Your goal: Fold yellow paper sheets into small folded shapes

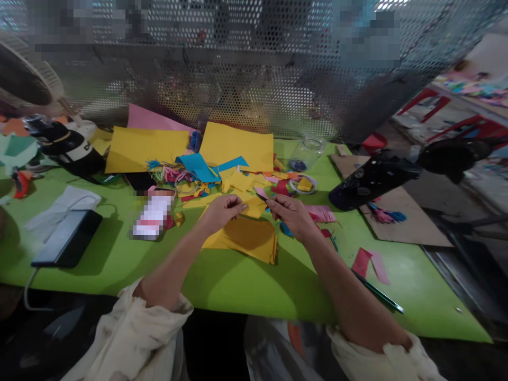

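My left hand pinches the edge of a small piece of yellow paper between thumb and fingers. From the other side, my right hand is closed on a slim dark pointed tool, whose tip reaches toward the paper's upper edge; its exact kind is too small to make out. Below both hands lies a stack of yellow paper sheets. Just beyond them spreads a heap of cut paper scraps, mostly yellow with some blue, pink and red.
Larger yellow sheets lie at the back by a perforated metal screen. A glass jar and a dark bottle are to the right, a phone and a power bank to the left. A green pen lies front right.
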The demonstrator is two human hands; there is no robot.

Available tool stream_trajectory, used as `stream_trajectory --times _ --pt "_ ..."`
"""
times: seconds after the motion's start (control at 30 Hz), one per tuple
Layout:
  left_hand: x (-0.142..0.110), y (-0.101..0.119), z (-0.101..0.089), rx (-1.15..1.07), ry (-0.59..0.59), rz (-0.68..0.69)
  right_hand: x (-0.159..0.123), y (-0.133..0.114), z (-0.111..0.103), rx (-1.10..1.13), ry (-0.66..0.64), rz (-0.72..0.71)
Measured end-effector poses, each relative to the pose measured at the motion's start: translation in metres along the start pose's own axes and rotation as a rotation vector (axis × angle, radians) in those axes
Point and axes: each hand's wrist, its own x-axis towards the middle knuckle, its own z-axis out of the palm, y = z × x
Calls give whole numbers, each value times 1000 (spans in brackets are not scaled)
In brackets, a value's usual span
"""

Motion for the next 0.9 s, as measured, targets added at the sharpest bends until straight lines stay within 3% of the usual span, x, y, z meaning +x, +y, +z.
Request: stream_trajectory --times 0.53,0.8,0.9 --pt "-2 1 0 62 -2 22 2 2 -1 81 -75 27" --pt "-1 -1 0 69 -8 34 7 8 -2 50 17 18" --pt "0 -3 -1 72 2 19 13 16 -8 -63 77 -2"
